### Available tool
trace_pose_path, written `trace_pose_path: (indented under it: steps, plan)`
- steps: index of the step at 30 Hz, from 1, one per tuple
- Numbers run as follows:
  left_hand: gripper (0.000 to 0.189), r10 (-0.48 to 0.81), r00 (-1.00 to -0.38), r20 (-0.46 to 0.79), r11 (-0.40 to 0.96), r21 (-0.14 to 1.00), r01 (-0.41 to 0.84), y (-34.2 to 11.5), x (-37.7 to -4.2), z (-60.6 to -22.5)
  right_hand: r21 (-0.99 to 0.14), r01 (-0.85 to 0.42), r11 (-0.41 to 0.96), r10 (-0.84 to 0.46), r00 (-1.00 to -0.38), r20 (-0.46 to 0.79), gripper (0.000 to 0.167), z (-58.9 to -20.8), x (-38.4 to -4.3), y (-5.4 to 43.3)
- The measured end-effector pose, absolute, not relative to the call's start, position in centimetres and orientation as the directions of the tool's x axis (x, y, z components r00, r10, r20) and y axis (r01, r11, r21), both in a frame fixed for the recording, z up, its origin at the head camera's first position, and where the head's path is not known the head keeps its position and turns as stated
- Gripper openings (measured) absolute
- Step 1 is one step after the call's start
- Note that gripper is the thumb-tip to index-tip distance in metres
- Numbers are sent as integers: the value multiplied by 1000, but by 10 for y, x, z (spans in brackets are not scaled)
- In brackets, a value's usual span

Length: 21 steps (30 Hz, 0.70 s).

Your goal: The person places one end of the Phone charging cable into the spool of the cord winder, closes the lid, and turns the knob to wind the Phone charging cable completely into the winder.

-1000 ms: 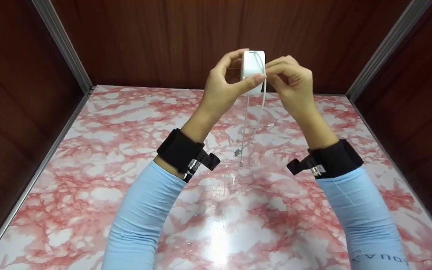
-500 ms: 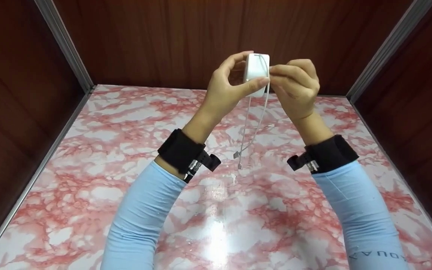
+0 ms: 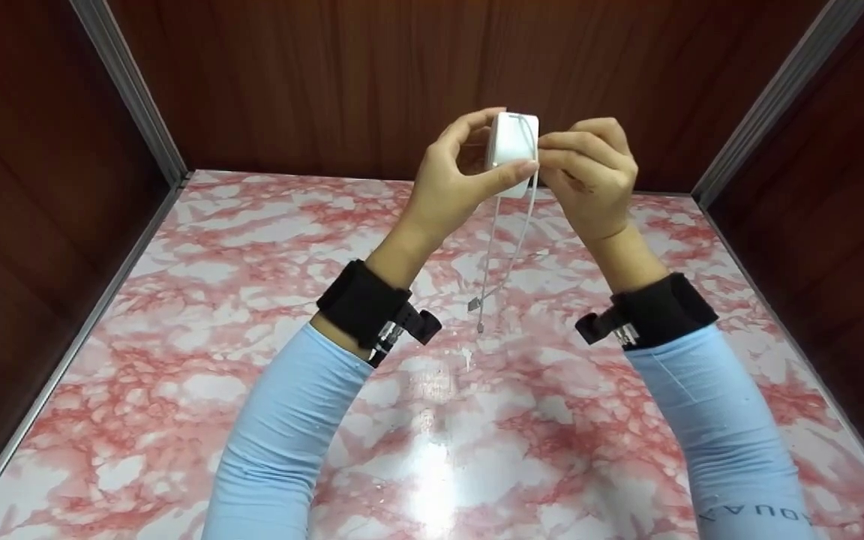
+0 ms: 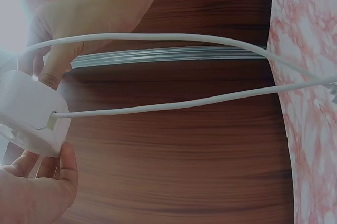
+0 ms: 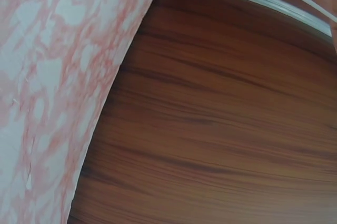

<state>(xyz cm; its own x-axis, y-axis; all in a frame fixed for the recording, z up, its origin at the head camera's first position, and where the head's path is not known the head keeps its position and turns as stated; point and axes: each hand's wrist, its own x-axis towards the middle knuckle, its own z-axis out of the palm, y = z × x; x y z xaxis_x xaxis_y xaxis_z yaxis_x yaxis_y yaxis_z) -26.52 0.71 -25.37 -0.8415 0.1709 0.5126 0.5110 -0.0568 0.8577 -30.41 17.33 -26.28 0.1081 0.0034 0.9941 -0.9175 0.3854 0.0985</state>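
Note:
A white boxy device with rounded edges [image 3: 513,139] is held up in front of the back wall. My left hand [image 3: 443,180] grips it from the left, thumb across its near face. In the left wrist view its fingers press the underside of the device [image 4: 37,108]. A thin white cable [image 3: 531,202] loops from a slot near the device's top and hangs below it, and two small plugs [image 3: 475,304] dangle at the bottom. My right hand [image 3: 589,169], fingers bent, touches the device's right edge beside the cable. Whether its fingertips pinch anything there is hidden.
Below lies a red-and-white marbled tabletop [image 3: 267,420]. Dark wood panels [image 3: 289,82] rise at the back and both sides, with metal corner posts [image 3: 132,90]. Black straps with small cameras [image 3: 372,307] sit on both wrists.
The device and both hands have shifted slightly right and down since a second ago. My right hand has turned, its fingers now bent differently at the device's edge.

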Motion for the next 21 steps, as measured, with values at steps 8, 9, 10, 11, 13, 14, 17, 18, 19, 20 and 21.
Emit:
trace_pose_path:
  steps: [8,9,10,11,13,14,17,18,19,20,21]
  plan:
    - [63,164,-837,522,-44,852,522,6,-267,-257,152,-898,412,-64,138,988,14,-266,-303,173]
    - [63,164,-836,523,-44,851,523,6,-267,-257,165,-895,415,-67,151,986,15,-267,-303,173]
    - [63,164,-836,523,-44,851,524,6,-267,-257,176,-892,416,-69,162,984,15,-267,-303,172]
    - [63,164,-835,525,-43,849,526,6,-267,-257,184,-890,417,-69,171,983,15,-267,-302,172]
    - [63,162,-832,530,-41,846,531,5,-267,-257,197,-888,416,-70,184,980,14,-267,-301,172]
    - [63,160,-832,532,-42,845,532,5,-267,-257,201,-888,414,-72,188,980,14,-267,-301,171]
    - [62,154,-834,530,-45,847,530,5,-267,-258,203,-890,409,-78,187,979,14,-266,-301,172]
    - [62,154,-835,528,-45,848,528,5,-267,-258,200,-891,408,-81,183,980,13,-265,-301,172]
    - [62,153,-837,526,-45,849,526,5,-267,-258,195,-892,409,-85,175,981,13,-264,-301,172]
    - [62,153,-839,523,-45,851,523,5,-267,-259,185,-894,407,-91,162,983,13,-264,-302,173]
    - [63,155,-840,520,-46,853,520,5,-267,-259,173,-898,404,-97,146,985,13,-264,-302,174]
